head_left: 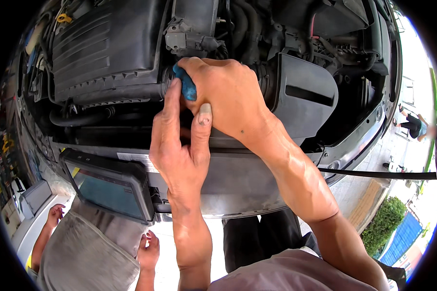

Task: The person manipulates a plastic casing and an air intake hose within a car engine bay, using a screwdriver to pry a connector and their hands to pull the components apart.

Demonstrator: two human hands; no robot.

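In the engine bay, my right hand (223, 87) curls palm-down around a smooth blue piece (185, 83), over the black ribbed air duct (167, 80). Only the piece's rounded left side shows, so its kind is unclear. Just below and to the left, my left hand (182, 138) has its index finger stretched up to the duct beside the blue piece. Its thumb stands apart, near the right hand's underside; the other fingers are partly hidden. To the left lies the large black air filter box (107, 51), and to the right a black slotted housing (306, 92).
A tablet-like device (109, 186) stands on the car's front edge at left. Beside it is another person, with a hand (148, 250) low and one farther left. A black strap (374, 173) runs out at right. Another person (415, 127) is in the distance.
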